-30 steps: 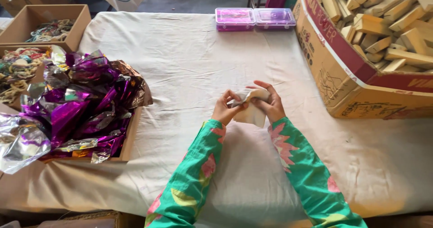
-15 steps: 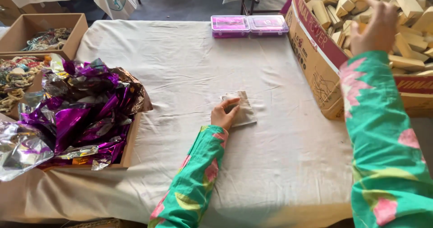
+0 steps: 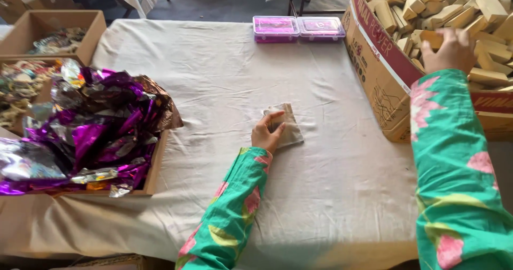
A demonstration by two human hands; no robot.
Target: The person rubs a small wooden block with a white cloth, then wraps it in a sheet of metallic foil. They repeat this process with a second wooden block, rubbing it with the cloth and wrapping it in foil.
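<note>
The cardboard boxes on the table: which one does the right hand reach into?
The big box with the red rim at the right edge, full of tan blocks. The right hand rests on them.

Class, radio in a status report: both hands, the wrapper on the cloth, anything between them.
Left hand flat on pale wrapper, pinning it to the cloth. Right hand in cardboard box, fingers on tan blocks. Bare cloth between hands.
</note>
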